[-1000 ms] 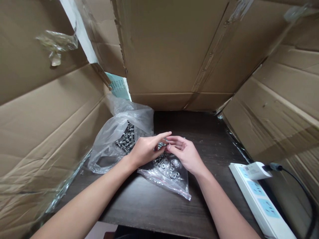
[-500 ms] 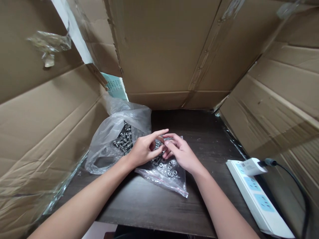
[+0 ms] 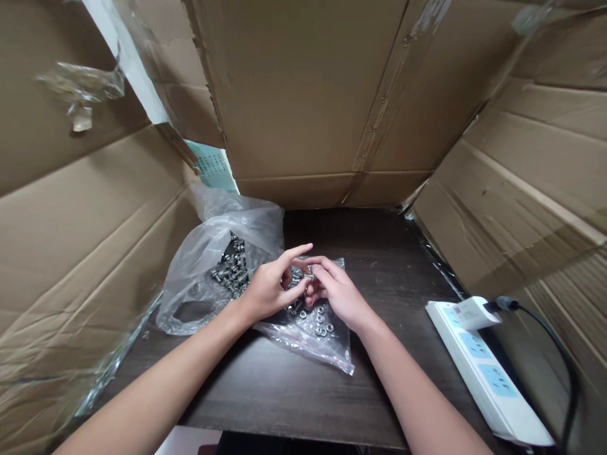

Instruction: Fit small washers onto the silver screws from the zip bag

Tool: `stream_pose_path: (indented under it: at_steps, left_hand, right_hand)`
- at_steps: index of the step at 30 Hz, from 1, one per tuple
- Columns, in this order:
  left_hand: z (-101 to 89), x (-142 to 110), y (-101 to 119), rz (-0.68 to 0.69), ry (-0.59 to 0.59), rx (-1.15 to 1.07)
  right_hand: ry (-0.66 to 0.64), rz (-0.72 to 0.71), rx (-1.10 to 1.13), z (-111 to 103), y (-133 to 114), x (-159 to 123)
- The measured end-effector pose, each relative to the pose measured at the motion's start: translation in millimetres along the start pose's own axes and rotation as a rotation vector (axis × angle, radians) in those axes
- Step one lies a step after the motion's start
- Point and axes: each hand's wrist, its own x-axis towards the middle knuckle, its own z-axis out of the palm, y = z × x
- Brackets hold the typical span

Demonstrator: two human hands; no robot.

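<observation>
My left hand (image 3: 269, 287) and my right hand (image 3: 339, 292) meet above a clear zip bag (image 3: 310, 344). Between their fingertips is a small metal bolt (image 3: 309, 276), partly covered by the fingers. My right thumb and fingers pinch it. The left thumb and a bent finger close on it from the other side, while the left index finger points outward. Several loose nuts (image 3: 320, 330) lie on the zip bag below my right hand, and more metal pieces show under the fingers.
Left of my hands, a larger translucent plastic bag (image 3: 190, 272) lies open with many bolts (image 3: 232, 272) in it. A white power strip (image 3: 488, 373) with a plugged-in adapter (image 3: 477, 314) and cable lies at the right. Cardboard walls (image 3: 313, 95) surround the dark tabletop (image 3: 275, 385).
The whole view has shifted slightly. My fingertips have moved a little around the small bolt, which shows more plainly now. The bags lie as before.
</observation>
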Motion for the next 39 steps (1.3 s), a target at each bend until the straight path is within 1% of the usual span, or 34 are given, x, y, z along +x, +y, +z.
stream_pose_path:
  at_steps: [2, 4, 7, 12, 15, 17, 21, 24, 30, 33, 37, 39]
  left_hand:
    - [-0.3, 0.6, 0.7, -0.003, -0.003, 0.001]
    - [-0.9, 1.3, 0.5, -0.002, 0.005, 0.000]
    - [-1.5, 1.6, -0.4, -0.004, 0.016, 0.004]
    - [-1.2, 0.7, -0.5, -0.024, 0.042, -0.052]
    - [-1.0, 0.2, 0.0, -0.038, 0.041, -0.042]
    - [-0.8, 0.0, 0.7, -0.047, 0.035, -0.032]
    - [-0.1, -0.4, 2.4, -0.051, -0.002, 0.001]
    - [0.0, -0.4, 1.8, -0.061, -0.014, 0.014]
    - [0.2, 0.1, -0.4, -0.083, 0.017, -0.031]
    - [0.5, 1.2, 1.1, -0.106, 0.039, -0.074]
    - [0.0, 3.0, 3.4, -0.094, 0.051, -0.082]
    - [-0.4, 3.2, 3.8, -0.089, 0.058, -0.078]
  right_hand:
    - [0.032, 0.004, -0.002, 0.3, -0.2, -0.2]
    - [0.048, -0.031, -0.012, 0.0, -1.7, -1.3]
    - [0.023, -0.078, -0.039, -0.6, -3.7, -3.2]
    - [-0.003, -0.110, -0.015, 1.2, -5.1, -4.9]
    - [-0.008, -0.141, -0.031, 2.7, -4.7, -4.9]
    - [-0.011, -0.131, -0.054, 3.1, -2.5, -4.1]
    - [0.013, -0.059, -0.128, 2.3, 4.3, -0.7]
    - [0.034, -0.040, -0.118, 1.6, 5.9, 0.5]
    - [0.012, -0.110, -0.128, 2.7, -2.4, -4.5]
    - [0.021, -0.135, -0.148, 3.2, -3.9, -5.4]
    - [0.040, -0.055, -0.131, 2.6, -1.2, -2.3]
    - [0.090, -0.042, -0.091, 1.4, -0.9, -1.1]
